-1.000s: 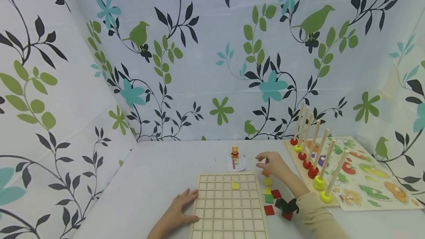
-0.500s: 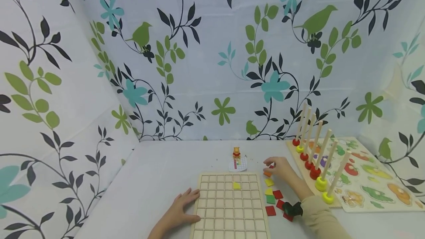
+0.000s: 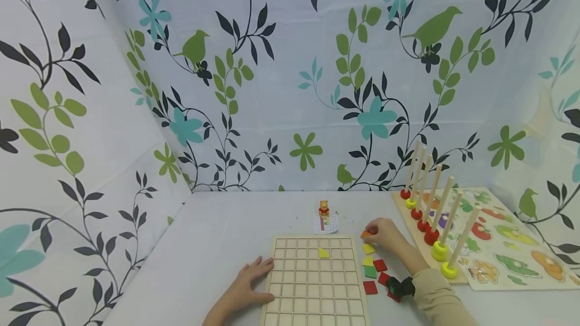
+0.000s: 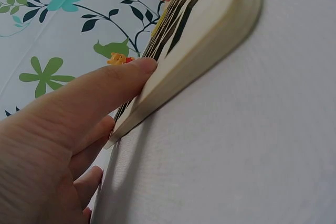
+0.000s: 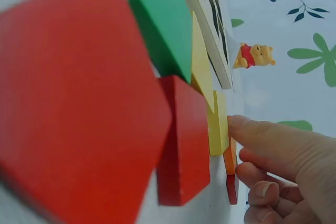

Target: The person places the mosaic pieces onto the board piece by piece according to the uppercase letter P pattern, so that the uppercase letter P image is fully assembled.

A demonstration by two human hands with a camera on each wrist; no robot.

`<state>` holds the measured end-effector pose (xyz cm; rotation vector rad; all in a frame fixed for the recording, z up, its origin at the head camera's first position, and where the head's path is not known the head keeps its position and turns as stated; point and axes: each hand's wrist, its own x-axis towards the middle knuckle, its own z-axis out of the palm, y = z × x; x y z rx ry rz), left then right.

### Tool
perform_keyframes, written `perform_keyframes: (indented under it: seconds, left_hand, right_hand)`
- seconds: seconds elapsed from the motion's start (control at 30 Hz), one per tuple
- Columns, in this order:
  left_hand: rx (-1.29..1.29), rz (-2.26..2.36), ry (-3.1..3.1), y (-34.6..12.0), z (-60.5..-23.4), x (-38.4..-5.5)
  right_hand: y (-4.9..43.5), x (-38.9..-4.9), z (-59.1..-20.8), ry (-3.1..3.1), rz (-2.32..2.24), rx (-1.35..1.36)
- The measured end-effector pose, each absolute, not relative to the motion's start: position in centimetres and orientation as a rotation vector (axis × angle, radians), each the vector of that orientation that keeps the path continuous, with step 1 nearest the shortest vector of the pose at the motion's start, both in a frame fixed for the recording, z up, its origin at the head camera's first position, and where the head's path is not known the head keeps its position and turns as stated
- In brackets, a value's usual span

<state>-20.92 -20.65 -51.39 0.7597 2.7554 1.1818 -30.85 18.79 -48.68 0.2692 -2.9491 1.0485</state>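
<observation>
A light wooden grid board (image 3: 300, 277) lies in front of me, with one yellow tile (image 3: 323, 253) in a cell near its far end. My left hand (image 3: 246, 286) rests at the board's left edge, thumb pressed on the rim (image 4: 173, 77) in the left wrist view. Beyond the board's far right corner, my right hand (image 3: 385, 235) pinches an orange tile (image 5: 230, 156) between thumb and finger, low by the table. A red tile (image 5: 232, 189) shows just beyond it in the right wrist view. Nearer me lie yellow tiles (image 3: 368, 249), a green tile (image 3: 370, 271) and several red tiles (image 3: 370, 287).
A small bear figure (image 3: 323, 208) stands on a gridded paper card (image 3: 325, 224) behind the board. To the right are a wooden peg rack (image 3: 446, 210) with red and yellow rings and a vegetable puzzle board (image 3: 516, 245). Patterned cloth (image 3: 272, 89) hangs behind the table.
My right hand has moved right and slightly nearer, with its fingers closing onto the orange tile. The left hand stays on the board's edge. The head view has shifted slightly.
</observation>
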Motion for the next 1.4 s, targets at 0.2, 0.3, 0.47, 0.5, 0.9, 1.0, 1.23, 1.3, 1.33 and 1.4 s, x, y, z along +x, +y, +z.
perform_keyframes:
  seconds: [0.2, 0.3, 0.47, 0.5, 0.9, 1.0, 1.23, 1.3, 1.33, 1.4]
  left_hand:
    - [0.766, 1.193, 2.75, -20.7, -51.4, -21.0]
    - [0.779, 1.194, 2.758, -20.7, -51.4, -21.0]
    - [0.77, 1.18, 2.762, -20.7, -51.4, -21.0]
    - [0.767, 1.182, 2.757, -20.7, -51.4, -21.0]
    - [0.771, 1.17, 2.758, -20.7, -51.4, -21.1]
    - [0.77, 1.176, 2.757, -20.8, -51.4, -21.0]
    - [0.76, 1.172, 2.756, -20.7, -51.4, -21.0]
    - [0.756, 1.177, 2.752, -20.7, -51.4, -21.0]
    - [0.756, 1.18, 2.75, -20.7, -51.4, -21.0]
    - [0.757, 1.185, 2.747, -20.7, -51.4, -21.0]
  right_hand:
    - [18.5, -30.5, -48.5, -2.984, 1.009, 0.24]
    - [18.4, -30.4, -48.5, -3.002, 1.0, 0.225]
    - [18.2, -30.3, -48.5, -3.026, 1.004, 0.18]
    - [18.2, -30.3, -48.5, -3.027, 1.013, 0.171]
    - [17.9, -30.4, -47.5, -2.891, 0.965, 0.317]
    - [17.9, -30.4, -47.2, -2.838, 0.957, 0.376]
    - [17.2, -30.0, -46.1, -2.716, 0.968, 0.445]
    - [16.8, -29.9, -45.7, -2.696, 0.956, 0.476]
    - [16.6, -29.8, -45.4, -2.687, 0.95, 0.494]
    - [16.2, -29.7, -45.0, -2.675, 0.953, 0.515]
